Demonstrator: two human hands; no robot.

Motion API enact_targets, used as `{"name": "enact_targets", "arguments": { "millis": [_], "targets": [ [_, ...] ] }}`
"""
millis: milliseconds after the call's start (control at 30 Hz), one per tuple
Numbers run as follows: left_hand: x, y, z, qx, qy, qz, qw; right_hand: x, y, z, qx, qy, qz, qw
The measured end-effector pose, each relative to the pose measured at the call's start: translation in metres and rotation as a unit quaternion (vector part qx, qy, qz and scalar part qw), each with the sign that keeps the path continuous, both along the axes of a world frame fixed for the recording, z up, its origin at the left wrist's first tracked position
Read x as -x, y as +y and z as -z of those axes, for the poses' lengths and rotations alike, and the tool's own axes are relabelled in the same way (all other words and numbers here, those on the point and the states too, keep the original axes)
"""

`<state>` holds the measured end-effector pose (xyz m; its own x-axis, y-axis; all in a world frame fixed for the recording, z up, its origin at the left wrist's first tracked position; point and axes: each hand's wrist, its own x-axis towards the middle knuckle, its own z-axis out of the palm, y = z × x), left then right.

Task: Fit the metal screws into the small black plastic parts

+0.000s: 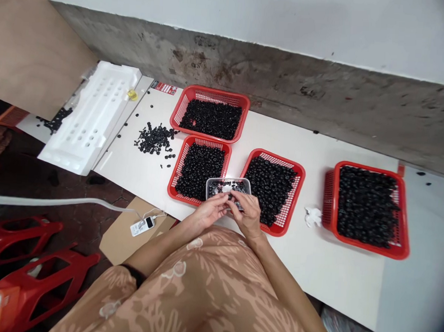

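My left hand (211,210) and my right hand (248,212) meet in front of me at the table's near edge. Their fingertips pinch together on a small black part (230,197), mostly covered by the fingers. Just beyond the fingers stands a clear plastic box (246,186) with small dark pieces in it. To its left is a red basket (173,183) of black ring-shaped parts. A second red basket (299,183), filled with similar black rings, stands to the right of the box.
Another red basket (211,91) of small black pieces stands at the back, beside a loose black pile (155,139). On the right are a full red basket (328,197) and crumpled white tissue (312,216). White foam (93,108) lies left; red stools (49,280) stand below.
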<state>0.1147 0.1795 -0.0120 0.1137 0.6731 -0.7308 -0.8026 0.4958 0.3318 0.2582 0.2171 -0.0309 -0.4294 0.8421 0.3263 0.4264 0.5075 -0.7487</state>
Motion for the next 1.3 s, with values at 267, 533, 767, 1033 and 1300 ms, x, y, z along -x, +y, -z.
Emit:
{"name": "enact_targets", "arguments": {
  "millis": [267, 533, 767, 1033, 1300],
  "targets": [
    [0.012, 0.002, -0.004, -0.077, 0.074, 0.079, 0.991, -0.004, -0.003, 0.003, 0.038, 0.004, -0.007, 0.999],
    [0.016, -0.003, -0.002, -0.086, 0.074, 0.107, 0.988, -0.009, 0.009, -0.02, 0.073, 0.004, -0.064, 0.995],
    [0.019, -0.005, -0.005, -0.108, 0.043, 0.129, 0.985, -0.015, 0.019, -0.037, 0.1, 0.004, -0.144, 0.984],
    [0.018, -0.007, -0.006, -0.105, -0.022, 0.131, 0.986, -0.019, 0.024, -0.049, 0.241, 0.094, -0.16, 0.952],
    [0.02, -0.006, -0.009, -0.138, 0.071, 0.127, 0.98, -0.019, 0.018, -0.042, 0.216, 0.096, -0.076, 0.969]
  ]
}}
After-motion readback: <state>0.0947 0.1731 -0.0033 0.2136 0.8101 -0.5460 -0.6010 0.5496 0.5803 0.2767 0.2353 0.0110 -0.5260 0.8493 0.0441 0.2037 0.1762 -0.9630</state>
